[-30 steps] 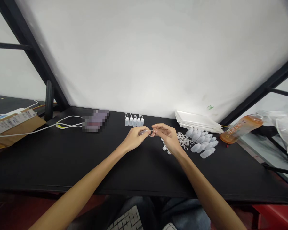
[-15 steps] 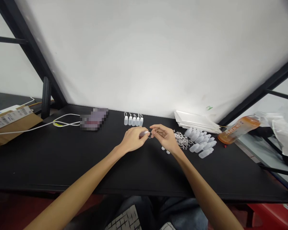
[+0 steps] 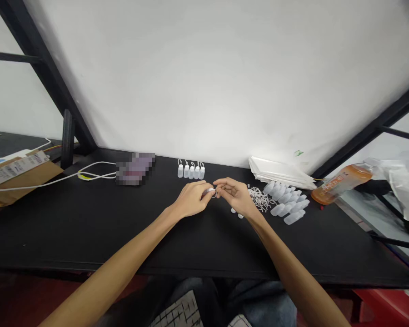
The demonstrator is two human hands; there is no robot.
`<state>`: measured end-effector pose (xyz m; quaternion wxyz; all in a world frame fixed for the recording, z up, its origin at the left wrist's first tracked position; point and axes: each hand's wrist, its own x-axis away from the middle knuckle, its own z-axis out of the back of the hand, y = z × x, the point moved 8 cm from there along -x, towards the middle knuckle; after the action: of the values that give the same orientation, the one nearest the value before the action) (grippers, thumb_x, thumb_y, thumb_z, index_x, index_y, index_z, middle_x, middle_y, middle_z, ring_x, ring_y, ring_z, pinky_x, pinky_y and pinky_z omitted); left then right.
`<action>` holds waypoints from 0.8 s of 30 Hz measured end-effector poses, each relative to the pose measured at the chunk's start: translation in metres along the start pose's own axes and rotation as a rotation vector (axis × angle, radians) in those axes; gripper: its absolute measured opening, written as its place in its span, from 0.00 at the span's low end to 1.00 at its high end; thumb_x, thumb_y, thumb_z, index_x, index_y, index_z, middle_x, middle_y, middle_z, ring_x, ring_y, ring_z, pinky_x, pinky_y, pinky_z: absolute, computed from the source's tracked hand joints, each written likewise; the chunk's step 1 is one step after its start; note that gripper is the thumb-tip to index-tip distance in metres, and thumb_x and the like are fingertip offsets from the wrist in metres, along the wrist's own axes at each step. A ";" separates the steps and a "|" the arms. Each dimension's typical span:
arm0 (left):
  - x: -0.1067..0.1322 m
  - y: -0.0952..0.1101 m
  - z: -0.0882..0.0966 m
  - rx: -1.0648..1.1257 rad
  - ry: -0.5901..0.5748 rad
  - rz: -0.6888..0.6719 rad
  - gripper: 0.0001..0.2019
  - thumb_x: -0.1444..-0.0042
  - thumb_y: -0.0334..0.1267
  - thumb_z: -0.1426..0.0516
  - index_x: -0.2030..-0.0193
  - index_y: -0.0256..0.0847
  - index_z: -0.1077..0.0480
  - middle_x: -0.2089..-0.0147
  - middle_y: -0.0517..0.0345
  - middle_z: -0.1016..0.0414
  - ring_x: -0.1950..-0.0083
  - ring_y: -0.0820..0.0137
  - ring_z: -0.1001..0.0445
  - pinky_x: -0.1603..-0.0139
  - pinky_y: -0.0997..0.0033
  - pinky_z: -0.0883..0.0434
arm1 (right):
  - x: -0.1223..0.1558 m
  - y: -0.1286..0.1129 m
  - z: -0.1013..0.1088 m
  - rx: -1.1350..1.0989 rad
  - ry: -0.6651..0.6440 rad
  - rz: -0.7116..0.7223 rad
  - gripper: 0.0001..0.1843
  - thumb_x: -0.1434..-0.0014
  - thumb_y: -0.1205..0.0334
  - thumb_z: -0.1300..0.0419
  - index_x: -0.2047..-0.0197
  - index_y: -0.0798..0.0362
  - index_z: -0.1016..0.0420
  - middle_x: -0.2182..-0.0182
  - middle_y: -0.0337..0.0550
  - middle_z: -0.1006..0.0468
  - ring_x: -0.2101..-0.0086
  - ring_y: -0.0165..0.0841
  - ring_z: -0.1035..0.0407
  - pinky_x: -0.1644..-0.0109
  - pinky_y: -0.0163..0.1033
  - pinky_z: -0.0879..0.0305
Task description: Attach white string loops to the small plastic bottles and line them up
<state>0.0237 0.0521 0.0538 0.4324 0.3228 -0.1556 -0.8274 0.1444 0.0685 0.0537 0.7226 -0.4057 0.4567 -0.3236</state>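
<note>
My left hand (image 3: pixel 193 199) is closed around a small white plastic bottle (image 3: pixel 208 191), mostly hidden by the fingers. A thin white loop strap (image 3: pixel 214 194) curves from the bottle's top toward my right hand (image 3: pixel 235 196), whose thumb and fingertips pinch its end. Behind my hands, several small bottles with looped caps (image 3: pixel 191 172) stand upright in a row. Beside my right wrist lies a pile of white loop straps (image 3: pixel 259 199). To its right, several capless translucent bottles (image 3: pixel 289 202) lie on their sides. Small white pieces (image 3: pixel 240 216) show partly under my right hand.
A stack of white sheets (image 3: pixel 279 173) lies by the wall. An orange-labelled drink bottle (image 3: pixel 342 184) rests at the right edge of the black table (image 3: pixel 157 245). A blurred-out purple item (image 3: pixel 136 169), a white cable (image 3: pixel 97 164) and a cardboard parcel (image 3: pixel 23 181) are at left.
My fingers have closed in a little at the bottle's top, and the loop strap shows less between my hands. The whole view has shifted slightly; the other things stay in place.
</note>
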 end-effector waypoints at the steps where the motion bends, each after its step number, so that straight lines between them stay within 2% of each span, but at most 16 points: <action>1: -0.001 0.001 0.003 0.048 0.017 0.000 0.15 0.36 0.39 0.51 0.66 0.39 0.26 0.69 0.58 0.29 0.70 0.71 0.34 0.67 0.71 0.40 | 0.000 -0.003 0.003 -0.023 0.024 0.003 0.14 0.43 0.55 0.36 0.57 0.53 0.25 0.73 0.40 0.25 0.71 0.31 0.28 0.61 0.42 0.28; 5: -0.005 0.001 0.012 0.212 0.085 -0.010 0.16 0.34 0.41 0.52 0.60 0.39 0.24 0.63 0.57 0.26 0.69 0.72 0.33 0.66 0.71 0.37 | -0.001 -0.011 0.013 -0.087 0.120 -0.025 0.14 0.44 0.54 0.34 0.57 0.53 0.23 0.72 0.40 0.24 0.72 0.31 0.28 0.63 0.42 0.27; 10: -0.006 -0.007 0.014 0.251 0.119 0.012 0.16 0.34 0.42 0.51 0.53 0.40 0.25 0.60 0.55 0.24 0.68 0.72 0.32 0.65 0.71 0.35 | -0.001 -0.004 0.013 -0.082 0.131 -0.053 0.14 0.45 0.52 0.34 0.61 0.55 0.22 0.75 0.40 0.25 0.74 0.31 0.30 0.70 0.39 0.28; 16: -0.004 -0.004 0.010 0.221 0.109 0.007 0.15 0.35 0.40 0.51 0.52 0.39 0.25 0.62 0.56 0.25 0.70 0.73 0.33 0.66 0.70 0.35 | 0.000 -0.005 0.011 0.028 0.178 -0.030 0.13 0.42 0.52 0.37 0.66 0.55 0.24 0.73 0.41 0.26 0.75 0.28 0.32 0.76 0.34 0.33; 21: -0.001 -0.005 0.008 0.185 0.125 0.031 0.13 0.41 0.36 0.47 0.54 0.37 0.25 0.65 0.56 0.28 0.71 0.72 0.33 0.68 0.70 0.35 | 0.003 -0.007 0.004 0.127 0.147 -0.004 0.12 0.39 0.54 0.40 0.66 0.55 0.25 0.72 0.41 0.28 0.74 0.28 0.32 0.76 0.33 0.35; 24: 0.000 -0.006 0.003 0.218 0.117 0.043 0.13 0.45 0.35 0.45 0.54 0.37 0.26 0.64 0.56 0.28 0.69 0.71 0.32 0.66 0.70 0.33 | 0.003 -0.006 0.004 0.189 0.150 0.018 0.11 0.38 0.55 0.41 0.65 0.54 0.25 0.70 0.42 0.28 0.73 0.29 0.32 0.76 0.33 0.35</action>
<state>0.0181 0.0553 0.0524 0.4208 0.4123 -0.2258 -0.7759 0.1490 0.0644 0.0586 0.7241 -0.3063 0.4808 -0.3881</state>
